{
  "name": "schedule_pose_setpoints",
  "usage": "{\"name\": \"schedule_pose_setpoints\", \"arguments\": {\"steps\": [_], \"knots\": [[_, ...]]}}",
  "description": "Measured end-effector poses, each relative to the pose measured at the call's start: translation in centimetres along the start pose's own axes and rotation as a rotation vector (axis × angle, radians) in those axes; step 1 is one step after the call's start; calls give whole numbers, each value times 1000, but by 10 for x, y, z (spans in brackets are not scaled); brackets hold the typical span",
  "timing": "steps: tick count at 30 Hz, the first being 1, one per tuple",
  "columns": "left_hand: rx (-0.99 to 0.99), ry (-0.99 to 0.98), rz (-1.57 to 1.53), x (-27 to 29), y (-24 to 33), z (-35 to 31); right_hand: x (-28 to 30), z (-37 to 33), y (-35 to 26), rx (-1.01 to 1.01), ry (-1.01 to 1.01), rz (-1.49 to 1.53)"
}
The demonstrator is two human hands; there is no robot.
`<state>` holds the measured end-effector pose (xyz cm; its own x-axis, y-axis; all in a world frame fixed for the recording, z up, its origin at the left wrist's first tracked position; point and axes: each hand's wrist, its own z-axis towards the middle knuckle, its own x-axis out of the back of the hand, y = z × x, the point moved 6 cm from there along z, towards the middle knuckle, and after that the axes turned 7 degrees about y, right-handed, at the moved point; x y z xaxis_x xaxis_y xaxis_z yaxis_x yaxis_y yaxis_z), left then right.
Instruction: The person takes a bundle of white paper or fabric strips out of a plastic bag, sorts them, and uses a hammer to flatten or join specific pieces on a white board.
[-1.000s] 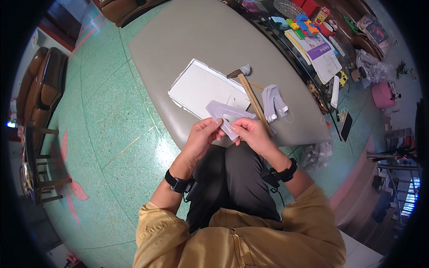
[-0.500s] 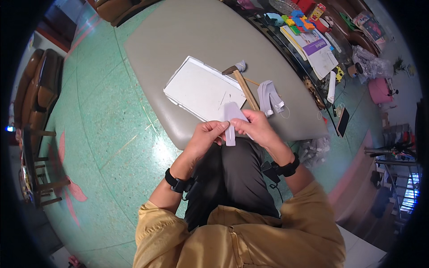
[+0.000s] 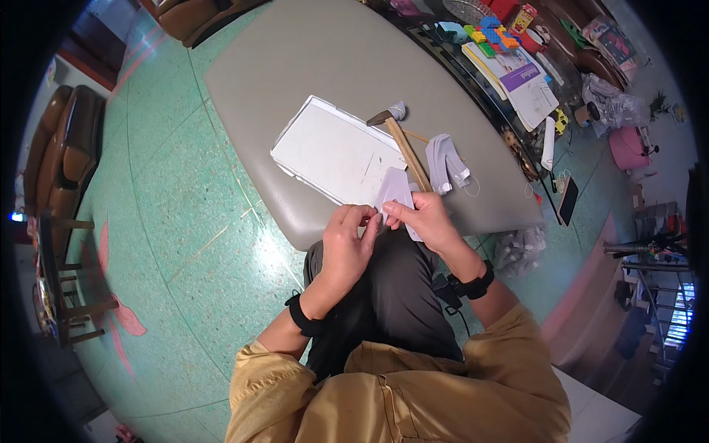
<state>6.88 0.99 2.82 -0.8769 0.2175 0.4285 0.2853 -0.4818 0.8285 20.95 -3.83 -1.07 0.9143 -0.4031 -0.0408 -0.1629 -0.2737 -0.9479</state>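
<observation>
Over my knees, both hands meet at a folded pale lavender strip (image 3: 396,184), thin and flat; I cannot tell if it is cloth or paper. My right hand (image 3: 430,221) pinches it between thumb and fingers, its folded top sticking up past the fingertips. At its lower left edge my left hand (image 3: 348,238) is closed, thumb and fingertips together; what they grip there is mostly hidden. Just beyond lies a shallow white box lid (image 3: 332,148) on a grey padded surface. More lavender strips (image 3: 441,161) with white ends lie to the right.
A hammer-like tool with a wooden handle (image 3: 405,151) leans across the lid's right edge. Past the padded surface (image 3: 295,59), a dark table holds toy bricks (image 3: 493,37) and papers (image 3: 528,92). Clear plastic bags (image 3: 521,249) lie on the floor at right.
My left hand has turned, its back now facing up, and drawn its fingers to the strip's edge. The strip's end that hung down between my hands is no longer visible.
</observation>
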Motion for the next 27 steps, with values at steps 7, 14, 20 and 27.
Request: {"name": "schedule_pose_setpoints", "arguments": {"steps": [7,14,20,27], "knots": [[32,43,-19,-2,-1,-1,-2,-3,-4,66,-3,-45],[-10,-42,-51,-6,2,-1,-1,-9,-18,191,124,-389],[405,-201,-426,-11,-29,-3,4,-4,-9,102,30,-240],[591,-341,-505,-7,-30,-7,-3,-6,-8,-42,-91,-78]]}}
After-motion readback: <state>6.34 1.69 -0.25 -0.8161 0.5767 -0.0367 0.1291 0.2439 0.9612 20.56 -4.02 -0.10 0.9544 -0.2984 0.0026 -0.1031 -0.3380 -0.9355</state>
